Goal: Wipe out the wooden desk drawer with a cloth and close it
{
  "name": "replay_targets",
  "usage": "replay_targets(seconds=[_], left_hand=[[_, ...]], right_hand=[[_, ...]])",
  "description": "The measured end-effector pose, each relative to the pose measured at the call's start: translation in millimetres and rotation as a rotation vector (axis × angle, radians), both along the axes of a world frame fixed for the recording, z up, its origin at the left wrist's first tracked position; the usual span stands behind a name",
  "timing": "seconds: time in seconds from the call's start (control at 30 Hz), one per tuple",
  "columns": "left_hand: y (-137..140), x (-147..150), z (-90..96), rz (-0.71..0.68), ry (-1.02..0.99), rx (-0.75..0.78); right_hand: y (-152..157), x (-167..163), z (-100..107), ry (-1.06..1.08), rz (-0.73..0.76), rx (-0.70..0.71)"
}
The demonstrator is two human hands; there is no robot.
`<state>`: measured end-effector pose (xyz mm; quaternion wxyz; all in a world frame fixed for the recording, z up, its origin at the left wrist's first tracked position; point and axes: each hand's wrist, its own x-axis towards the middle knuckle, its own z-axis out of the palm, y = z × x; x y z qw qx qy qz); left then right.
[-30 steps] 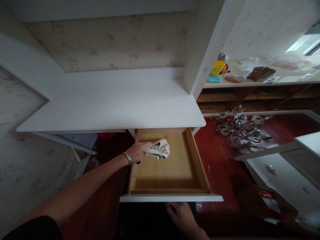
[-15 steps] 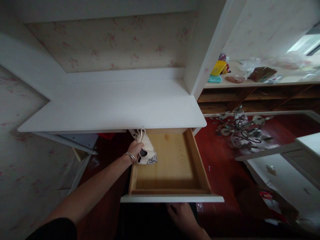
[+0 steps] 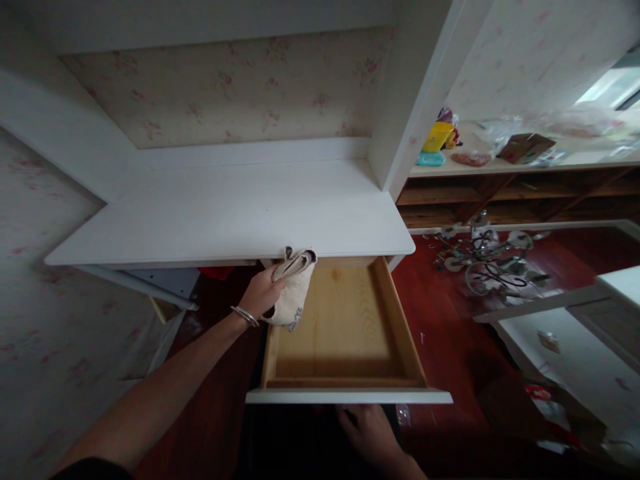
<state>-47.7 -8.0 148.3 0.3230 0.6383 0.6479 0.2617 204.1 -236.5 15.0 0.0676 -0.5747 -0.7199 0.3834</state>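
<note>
A folded cream cloth [image 3: 295,290] with dark patterned edges is pinched in my left hand [image 3: 263,291], over the left side of a pulled-out wooden drawer [image 3: 345,320]. The cloth's top end comes up to the front edge of the white desk [image 3: 240,207]. The drawer's bare wooden bottom shows beside the cloth. Below the white drawer front [image 3: 350,397], my right hand [image 3: 367,427] is closed with curled fingers at its lower edge; the fingertips are partly hidden there.
A metal chandelier [image 3: 485,257] lies on the red floor [image 3: 435,333] to the right. Behind it, a low shelf [image 3: 440,195] carries a yellow container [image 3: 438,136], a cardboard box [image 3: 526,148] and plastic bags. White furniture [image 3: 565,347] stands at the right, near an opened carton [image 3: 515,403].
My left hand has drawn slightly to the left with the cloth, which has turned so its folded top edges show more. My right hand stays at the drawer front.
</note>
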Motion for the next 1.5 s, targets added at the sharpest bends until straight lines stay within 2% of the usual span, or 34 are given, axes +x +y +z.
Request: replay_targets(seconds=[0.2, 0.3, 0.37, 0.47, 0.57, 0.67, 0.73, 0.87, 1.03, 1.13, 1.33, 1.5], left_hand=[[-12.4, -15.4, 7.2, 0.078, 0.216, 0.015], [-19.2, -25.8, 14.2, 0.076, 0.446, 0.140], [-19.8, -32.8, 13.5, -0.011, 0.566, 0.303], [-16.4, -42.9, -4.7, -0.276, 0.668, 0.449], [-18.3, -52.3, -35.2, -0.514, 0.728, 0.370], [-34.0, -58.3, -54.4, -0.579, 0.751, 0.258], [-50.9, -58.8, -54.5, -0.597, 0.749, 0.199], [-86.8, -49.3, -36.4, -0.712, 0.681, 0.035], [-105.4, -19.4, -19.3, -0.785, 0.567, -0.181], [-104.3, 10.8, -16.7, -0.842, 0.467, -0.213], [-101.0, 107.5, -27.3, -0.906, 0.327, -0.176], [-101.0, 184.8, -42.3, -0.751, -0.029, -0.296]], right_hand=[[-1.4, -1.3, 0.9, 0.021, -0.010, 0.032], [-3.1, -2.0, -0.4, 0.030, -0.027, 0.030], [-2.8, -1.8, -0.9, 0.026, -0.025, 0.014], [-0.2, -0.2, 0.1, 0.014, 0.001, 0.005], [1.8, 1.3, 2.4, -0.005, 0.021, 0.000], [0.4, 1.1, 3.6, 0.007, 0.010, -0.002], [-1.4, 0.2, 2.8, 0.024, -0.007, 0.003], [-2.3, -1.0, 0.0, 0.014, -0.014, 0.017], [-0.7, -0.3, -0.3, 0.045, -0.001, 0.061], [-2.4, -1.2, 0.3, 0.042, -0.027, 0.060], [-7.2, -4.5, -2.0, 0.089, -0.077, 0.066], [-8.5, -4.3, -4.4, 0.088, -0.078, 0.053]])
